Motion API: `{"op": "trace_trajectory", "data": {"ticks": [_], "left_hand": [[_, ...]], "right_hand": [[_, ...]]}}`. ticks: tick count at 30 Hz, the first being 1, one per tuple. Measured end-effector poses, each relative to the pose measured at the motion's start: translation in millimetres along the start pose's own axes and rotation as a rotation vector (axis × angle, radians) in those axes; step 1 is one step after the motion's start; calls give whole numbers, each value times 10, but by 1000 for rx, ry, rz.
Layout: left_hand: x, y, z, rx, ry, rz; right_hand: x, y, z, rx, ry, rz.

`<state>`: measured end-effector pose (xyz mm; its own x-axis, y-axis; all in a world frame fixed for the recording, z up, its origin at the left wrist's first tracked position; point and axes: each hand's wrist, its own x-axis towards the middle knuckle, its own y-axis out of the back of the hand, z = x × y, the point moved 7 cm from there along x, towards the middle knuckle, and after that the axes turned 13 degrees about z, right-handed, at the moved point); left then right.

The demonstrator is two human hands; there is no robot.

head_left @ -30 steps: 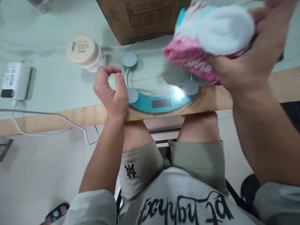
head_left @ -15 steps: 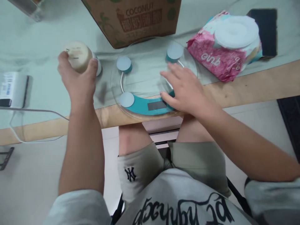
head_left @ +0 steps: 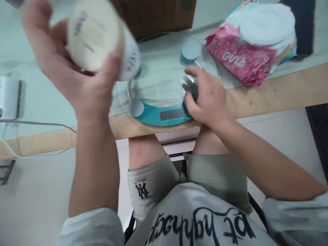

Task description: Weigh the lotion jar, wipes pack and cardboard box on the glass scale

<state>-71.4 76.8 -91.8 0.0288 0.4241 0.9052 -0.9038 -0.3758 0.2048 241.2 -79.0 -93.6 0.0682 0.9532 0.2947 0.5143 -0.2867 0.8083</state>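
My left hand (head_left: pixel 77 75) is wrapped round a white jar with a cream-coloured lid (head_left: pixel 94 37), raised above the table and tilted, its lid facing me. Print on the lid and side is smeared by motion. At the table's front edge lies a round clear glass scale (head_left: pixel 153 116) with a teal panel, a dark display strip and round pads; the raised jar hides its far left pad. Over the scale's right side is my right hand (head_left: pixel 207 92), fingers apart and slightly bent, holding nothing. I cannot tell whether its fingertips touch the glass.
Behind the scale stands a brown cardboard box (head_left: pixel 159 17). To the right lies a pink pack of wipes (head_left: pixel 243 58) with a white lid, partly over a dark flat object (head_left: pixel 304 30). At far left are a white box-shaped object (head_left: pixel 9 97) and a pale cable (head_left: pixel 38 122).
My left hand has lifted the jar from the table and tilted it, bringing it closer to the camera. My right hand has shifted slightly, its fingers more bent.
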Motion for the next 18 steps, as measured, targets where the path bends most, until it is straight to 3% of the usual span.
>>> {"op": "trace_trajectory", "data": {"ticks": [1,3,5,6,8,11,14,18], "left_hand": [[4,-189,390,-100,-146,-36],[14,-507,1017,-206,-131,-52],[-49,-833,1377,-161,114,-241],[-85,-879,1463,-141,227,-257],[-177,-873,1489,-136,349,-320],[-278,-673,1258,-117,391,-342],[-425,-440,973,173,563,-363],[-557,-413,1072,362,617,-499]], "right_hand": [[-8,23,20,10,-10,29],[-18,68,52,30,-16,87],[-21,90,63,49,-2,120],[-20,89,62,56,7,123],[-16,62,57,62,17,106],[-16,5,79,39,-28,95],[-38,-43,118,40,-92,122],[-59,-59,136,78,-108,161]]}}
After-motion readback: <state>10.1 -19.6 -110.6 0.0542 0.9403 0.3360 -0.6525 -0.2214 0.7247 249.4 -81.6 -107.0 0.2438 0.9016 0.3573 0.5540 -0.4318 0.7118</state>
